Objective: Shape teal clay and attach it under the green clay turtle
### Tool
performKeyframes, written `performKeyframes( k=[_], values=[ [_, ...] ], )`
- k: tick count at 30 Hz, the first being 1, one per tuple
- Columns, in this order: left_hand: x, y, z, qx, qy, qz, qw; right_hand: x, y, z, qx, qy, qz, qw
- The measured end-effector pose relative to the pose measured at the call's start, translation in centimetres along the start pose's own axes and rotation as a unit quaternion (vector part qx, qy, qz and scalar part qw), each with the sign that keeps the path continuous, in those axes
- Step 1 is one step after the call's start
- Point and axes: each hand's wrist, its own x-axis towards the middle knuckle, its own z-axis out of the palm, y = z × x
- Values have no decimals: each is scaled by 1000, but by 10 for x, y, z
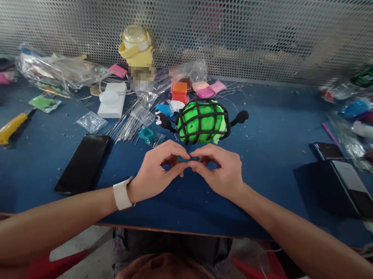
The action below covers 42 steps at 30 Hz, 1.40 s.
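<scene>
A small strip of teal clay (184,159) is pinched between the fingertips of both hands, just above the blue table (266,160). My left hand (160,169), with a white band at the wrist, grips its left part, and my right hand (221,168) grips its right part. Right behind the fingers lies a green turtle-like figure (203,121) with a black grid over its shell; its black head with white eyes points left and a black limb sticks out to the right. An opened packet of teal clay (148,135) lies to its left.
A black phone (83,163) and a yellow knife (10,129) lie left. Wires (127,126), a white box (112,100) and a yellow bottle (137,49) are behind. More phones (353,181) and plastic bags are right. A perforated metal panel (242,30) borders the back.
</scene>
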Motion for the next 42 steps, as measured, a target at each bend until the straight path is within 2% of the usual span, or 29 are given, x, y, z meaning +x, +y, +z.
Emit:
performKeyframes(
  k=[4, 8, 13, 17, 21, 30, 33, 38, 42],
  values=[
    [-1, 2, -4, 53, -18, 24, 998, 0, 1, 0, 8, 8, -28, 1000],
    [1, 4, -6, 42, -45, -13, 998, -1, 0, 3, 0, 19, -43, 999],
    [3, 2, -7, 41, -20, -55, 997, -3, 0, 7, 25, 15, 11, 1000],
    [1, 0, -4, 16, -7, -41, 999, -3, 3, 6, 63, -9, 69, 996],
    [-1, 0, -2, 15, 3, -42, 999, -2, 6, 6, 67, -9, 92, 993],
    [1, 4, -6, 31, -41, -85, 995, -1, 7, 5, 96, -9, 34, 995],
    [1, 2, -5, 50, -27, -79, 995, -1, 6, 4, 72, -12, 40, 997],
    [1, 2, -4, 39, -13, -93, 995, -1, 6, 3, 61, -7, 91, 994],
    [2, 4, -5, 29, -26, -98, 994, -1, 8, 4, 92, -2, 65, 994]
  ],
)
